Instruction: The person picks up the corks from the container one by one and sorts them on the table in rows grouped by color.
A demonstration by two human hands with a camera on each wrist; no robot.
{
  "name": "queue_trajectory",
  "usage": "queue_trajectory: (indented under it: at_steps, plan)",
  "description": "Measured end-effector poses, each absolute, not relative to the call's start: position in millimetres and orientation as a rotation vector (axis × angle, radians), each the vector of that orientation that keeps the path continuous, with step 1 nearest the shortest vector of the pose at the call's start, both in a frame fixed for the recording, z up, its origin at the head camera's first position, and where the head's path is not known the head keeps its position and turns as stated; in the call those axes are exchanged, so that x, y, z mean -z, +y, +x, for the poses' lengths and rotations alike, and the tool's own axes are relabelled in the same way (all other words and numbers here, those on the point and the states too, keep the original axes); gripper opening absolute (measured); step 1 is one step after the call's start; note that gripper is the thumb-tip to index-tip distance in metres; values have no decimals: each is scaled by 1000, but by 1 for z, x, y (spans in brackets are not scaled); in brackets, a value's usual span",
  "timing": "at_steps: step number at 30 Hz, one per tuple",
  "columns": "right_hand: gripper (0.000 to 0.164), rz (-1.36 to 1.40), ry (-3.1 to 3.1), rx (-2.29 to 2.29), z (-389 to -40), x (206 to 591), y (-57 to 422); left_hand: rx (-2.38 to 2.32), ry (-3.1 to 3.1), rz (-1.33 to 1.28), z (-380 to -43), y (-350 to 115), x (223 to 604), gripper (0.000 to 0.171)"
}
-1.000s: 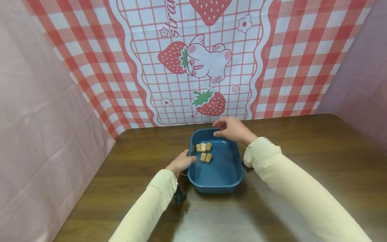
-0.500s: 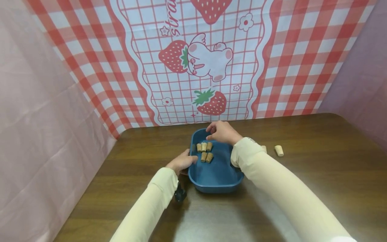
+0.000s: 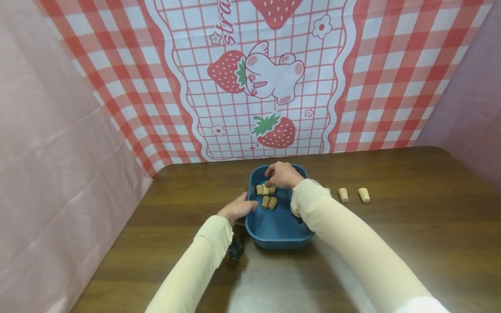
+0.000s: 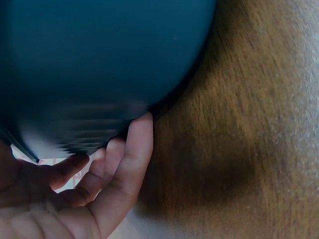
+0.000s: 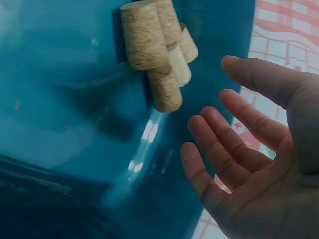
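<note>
A blue rectangular plastic bin [image 3: 282, 244] stands on the wooden table. Several tapered cork stoppers [image 3: 265, 202] lie grouped on its floor towards the left wall; the right wrist view shows the corks [image 5: 144, 37] close together. My left hand [image 3: 238, 208] grips the bin's left side, thumb over the rim and fingers outside; in the left wrist view its fingertips reach the bin's lower edge [image 4: 184, 74]. Above the far part of the bin hovers my right hand [image 3: 285, 174]. Its fingers [image 5: 214, 142] are spread and loosely bent near the corks, with nothing between them.
To the right of the bin, a cork [image 3: 343, 194] and another cork [image 3: 364, 194] stand on the table [image 3: 411, 230], with a third partly behind the right sleeve [image 3: 336, 217]. A strawberry-print checked cloth [image 3: 250, 87] hangs behind the table.
My right hand has moved left and down, over the corks in the bin. Corks on the table at right, earlier behind the right arm, now show. My left hand stays on the bin.
</note>
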State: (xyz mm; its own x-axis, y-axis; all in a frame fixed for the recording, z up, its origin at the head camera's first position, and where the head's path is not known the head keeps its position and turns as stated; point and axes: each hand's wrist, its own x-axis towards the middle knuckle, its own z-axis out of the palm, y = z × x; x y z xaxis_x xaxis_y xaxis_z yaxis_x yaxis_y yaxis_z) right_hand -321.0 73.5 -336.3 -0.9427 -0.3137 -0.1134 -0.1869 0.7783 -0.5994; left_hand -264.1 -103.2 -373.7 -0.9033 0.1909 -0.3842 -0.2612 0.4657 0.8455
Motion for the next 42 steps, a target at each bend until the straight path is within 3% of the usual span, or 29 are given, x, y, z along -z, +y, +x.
queue_trajectory:
  at_steps: [42]
  plan:
    - [44, -364, 2870, 613, -325, 355, 59, -1414, 2303, -35, -265, -104, 377, 54]
